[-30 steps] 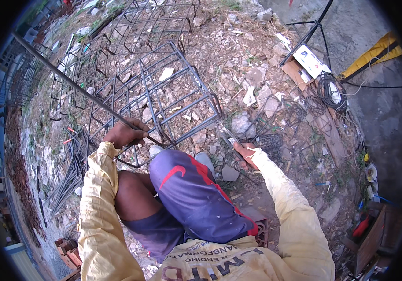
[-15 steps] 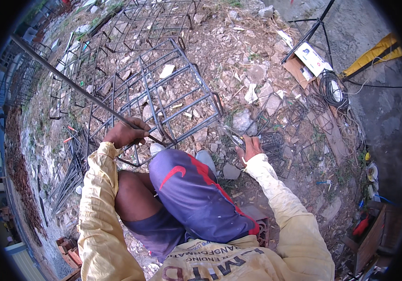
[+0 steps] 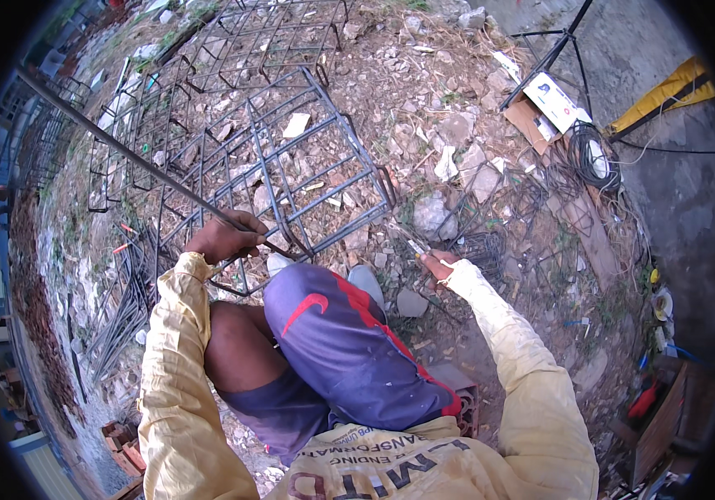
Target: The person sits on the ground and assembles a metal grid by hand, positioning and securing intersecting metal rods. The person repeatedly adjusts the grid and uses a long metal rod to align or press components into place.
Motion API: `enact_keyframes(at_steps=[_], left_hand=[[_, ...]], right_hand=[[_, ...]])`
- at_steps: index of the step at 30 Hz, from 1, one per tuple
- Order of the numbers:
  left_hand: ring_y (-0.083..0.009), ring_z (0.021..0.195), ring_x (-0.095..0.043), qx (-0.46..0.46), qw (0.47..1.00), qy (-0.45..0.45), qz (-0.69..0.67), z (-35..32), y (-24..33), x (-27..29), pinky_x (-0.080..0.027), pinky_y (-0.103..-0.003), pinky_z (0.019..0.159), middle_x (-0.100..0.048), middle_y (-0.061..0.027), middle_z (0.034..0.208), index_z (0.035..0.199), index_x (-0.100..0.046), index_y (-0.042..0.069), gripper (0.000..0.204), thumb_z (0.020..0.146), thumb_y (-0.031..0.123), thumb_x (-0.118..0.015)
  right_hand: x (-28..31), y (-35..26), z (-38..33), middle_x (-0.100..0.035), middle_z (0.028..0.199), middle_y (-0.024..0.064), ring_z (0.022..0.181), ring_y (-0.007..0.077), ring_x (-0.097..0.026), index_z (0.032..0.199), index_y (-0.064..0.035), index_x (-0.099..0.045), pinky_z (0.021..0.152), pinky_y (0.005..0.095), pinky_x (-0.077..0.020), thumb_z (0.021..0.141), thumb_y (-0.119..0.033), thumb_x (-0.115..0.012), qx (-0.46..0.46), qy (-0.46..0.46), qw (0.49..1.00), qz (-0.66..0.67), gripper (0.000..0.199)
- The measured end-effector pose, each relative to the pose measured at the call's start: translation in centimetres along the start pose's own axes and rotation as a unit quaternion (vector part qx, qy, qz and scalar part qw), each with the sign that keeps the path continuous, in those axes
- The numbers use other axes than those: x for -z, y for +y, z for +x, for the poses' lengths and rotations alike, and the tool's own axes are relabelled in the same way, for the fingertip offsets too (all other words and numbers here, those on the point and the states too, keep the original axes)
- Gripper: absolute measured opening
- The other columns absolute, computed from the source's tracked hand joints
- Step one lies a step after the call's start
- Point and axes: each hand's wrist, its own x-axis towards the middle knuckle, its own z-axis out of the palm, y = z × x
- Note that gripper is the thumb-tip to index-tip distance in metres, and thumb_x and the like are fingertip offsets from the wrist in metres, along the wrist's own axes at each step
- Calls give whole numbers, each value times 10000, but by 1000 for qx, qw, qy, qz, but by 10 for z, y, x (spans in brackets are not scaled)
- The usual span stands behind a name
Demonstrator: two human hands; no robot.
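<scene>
My left hand (image 3: 226,237) is closed around a long steel bar (image 3: 128,148), which slants from the upper left down to the near edge of a rebar cage (image 3: 278,160). That cage of tied bars lies just beyond my knees. My right hand (image 3: 438,265) grips what look like pliers (image 3: 411,243), their tip pointing at the cage's near right corner. The fine detail of the jaws is too small to make out, and the palm hides the handles. Under that hand lies a tangle of thin wire (image 3: 484,250).
More rebar cages (image 3: 261,42) lie farther off and to the left. Loose bars (image 3: 128,304) are heaped at the left. Rubble covers the ground. On the right are a tripod (image 3: 549,62), a white box (image 3: 550,100), coiled cable (image 3: 592,158) and a plank (image 3: 582,229).
My right hand has turned and shifted slightly down with the pliers, so its fingers show less. The left hand and the steel bar stay about where they were.
</scene>
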Motion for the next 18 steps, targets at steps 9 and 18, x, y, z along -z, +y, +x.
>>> enact_keyframes(at_steps=[9, 18], left_hand=[[-130, 673, -672, -4, 1000, 2, -17, 1, -3, 0, -530, -244, 566, -681, -57, 804, 962, -660, 19, 145, 832, 63, -708], [-124, 658, -665, -4, 1000, -2, -10, 4, -2, -2, -518, -240, 545, -677, -56, 794, 959, -661, 22, 132, 839, 61, -698]], right_hand=[[-16, 20, 8, -616, 798, 126, 675, 219, -671, 1137, -50, -593, 635, 363, -517, 906, -433, -569, 166, 39, 973, -156, 448], [-36, -25, -19, -628, 1147, 230, 1068, 393, -600, 1322, -85, -518, 919, 440, -470, 895, -333, -589, 70, 90, 954, -277, 499]])
